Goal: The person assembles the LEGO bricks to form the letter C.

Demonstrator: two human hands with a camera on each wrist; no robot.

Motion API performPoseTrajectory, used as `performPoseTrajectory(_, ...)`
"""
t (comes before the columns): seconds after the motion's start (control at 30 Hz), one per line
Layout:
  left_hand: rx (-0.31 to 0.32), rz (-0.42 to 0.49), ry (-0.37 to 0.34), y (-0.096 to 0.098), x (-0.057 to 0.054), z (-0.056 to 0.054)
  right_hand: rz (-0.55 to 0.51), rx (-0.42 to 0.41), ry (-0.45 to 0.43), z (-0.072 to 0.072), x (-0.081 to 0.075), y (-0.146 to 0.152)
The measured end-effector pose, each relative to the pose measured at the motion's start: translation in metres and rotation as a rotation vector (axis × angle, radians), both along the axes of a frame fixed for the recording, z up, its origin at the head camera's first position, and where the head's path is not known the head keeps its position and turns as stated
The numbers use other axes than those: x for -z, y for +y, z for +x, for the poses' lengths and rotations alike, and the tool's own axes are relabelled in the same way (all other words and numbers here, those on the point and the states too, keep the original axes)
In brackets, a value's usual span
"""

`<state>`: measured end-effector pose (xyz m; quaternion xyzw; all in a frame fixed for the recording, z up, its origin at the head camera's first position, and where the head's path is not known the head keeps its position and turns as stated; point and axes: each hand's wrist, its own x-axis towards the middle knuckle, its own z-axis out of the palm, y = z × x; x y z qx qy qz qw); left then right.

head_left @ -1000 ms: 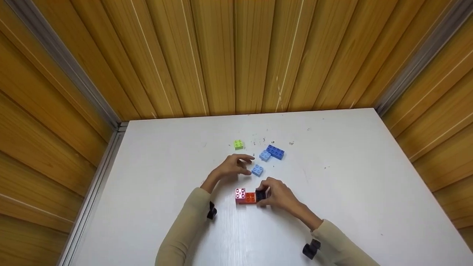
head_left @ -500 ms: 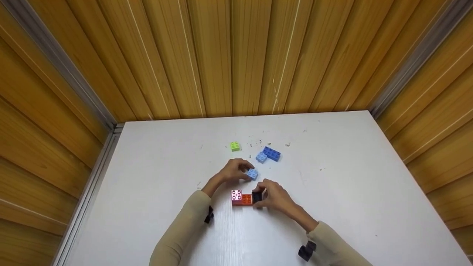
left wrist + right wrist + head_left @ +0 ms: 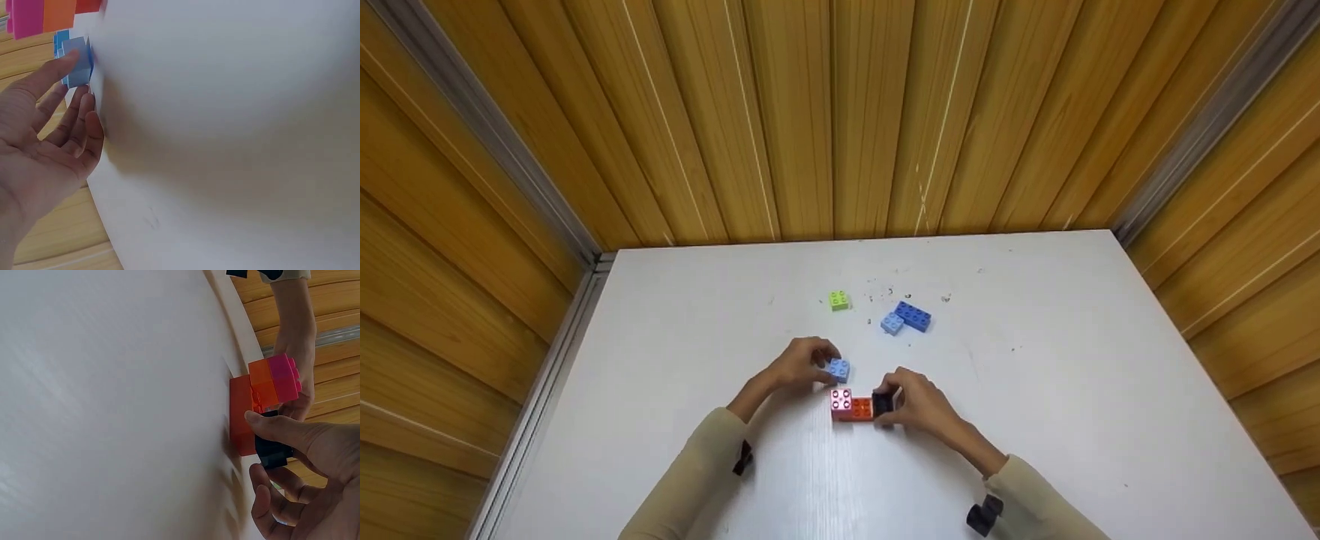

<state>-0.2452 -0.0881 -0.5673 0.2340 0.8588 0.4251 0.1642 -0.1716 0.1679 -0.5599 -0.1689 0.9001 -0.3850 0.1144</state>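
My left hand pinches a light blue toy brick between thumb and fingers, just behind the small brick build. In the left wrist view the thumb lies on the side of this light blue brick. My right hand grips a black brick at the right end of the build. That build has a long red-orange brick at its base. On its left end an orange brick carries a pink brick. The studs between pink and black are bare.
Farther back on the white table lie a lime green brick, a second light blue brick and a dark blue long brick, the last two side by side. Wood-patterned panels enclose the back and sides.
My left hand has closed on the nearer light blue brick and carried it left and toward me, to behind the build. My right hand stays at the black brick.
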Motion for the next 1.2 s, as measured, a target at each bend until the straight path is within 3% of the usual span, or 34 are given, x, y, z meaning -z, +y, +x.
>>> performPoseTrajectory(0.2, -0.012, -0.009, 0.029, -0.025, -0.004, 0.018, 0.001, -0.002, 0.011, 0.0, 0.001, 0.001)
performPoseTrajectory(0.37, 0.003, 0.065, 0.073, -0.038, -0.016, 0.029, 0.001, 0.002, 0.013, 0.002, 0.001, 0.001)
performPoseTrajectory(0.53, 0.019, 0.127, 0.103, -0.035, -0.032, 0.039, -0.005, -0.001, 0.013, 0.002, 0.0, 0.001)
performPoseTrajectory(0.67, 0.062, 0.116, 0.119, -0.026, -0.04, 0.047, -0.011, -0.004, 0.015, 0.002, 0.001, 0.0)
performPoseTrajectory(0.87, 0.136, 0.066, 0.14, -0.017, -0.04, 0.057, -0.03, -0.015, 0.053, 0.001, 0.004, 0.0)
performPoseTrajectory(1.2, 0.122, 0.067, 0.159, -0.015, -0.034, 0.06, -0.106, 0.069, 0.172, 0.014, 0.023, 0.003)
